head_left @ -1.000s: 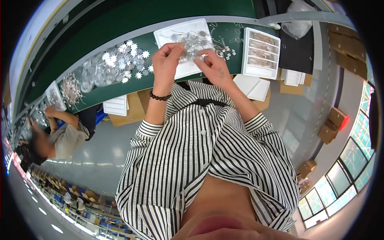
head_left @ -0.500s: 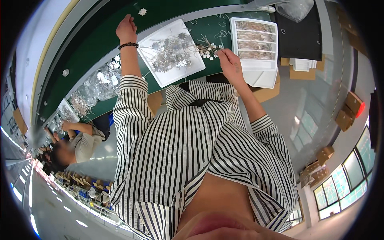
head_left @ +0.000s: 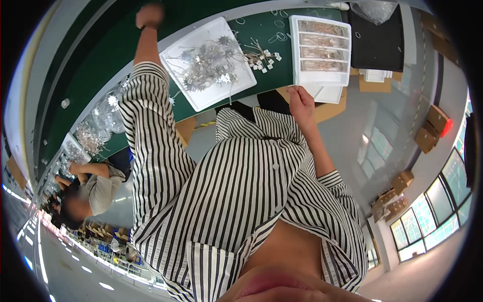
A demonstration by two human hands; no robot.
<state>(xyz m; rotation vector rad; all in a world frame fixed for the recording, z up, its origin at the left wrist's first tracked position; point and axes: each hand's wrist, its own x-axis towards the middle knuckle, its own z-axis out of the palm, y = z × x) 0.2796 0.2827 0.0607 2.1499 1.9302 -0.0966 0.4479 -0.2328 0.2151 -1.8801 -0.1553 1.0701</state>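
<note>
My left hand (head_left: 150,16) reaches far out over the green bench at the top left. It is smeared by motion, so its fingers and anything in them cannot be made out. My right hand (head_left: 302,104) is at the bench's near edge, just below a white compartment box (head_left: 324,77). Its thumb and fingers are pinched together, perhaps on a thin strand too fine to name. Between my arms a white tray (head_left: 201,102) holds a heap of silvery star-shaped pieces (head_left: 209,63) with thin wires. To its right lies a loose bunch of wires with white connectors (head_left: 264,59).
Wire bundles fill the compartment box's slots. Clear bags of star-shaped pieces (head_left: 98,121) lie along the bench to my left, where a co-worker (head_left: 95,196) sits. Rubber bands (head_left: 279,37) are scattered beyond the tray. A black mat (head_left: 375,48) and cardboard boxes (head_left: 375,83) are at the right.
My left hand has moved farther out and left; the star-shaped piece near it is out of sight. My right hand has left the loose wire bunch, moving right and toward me.
</note>
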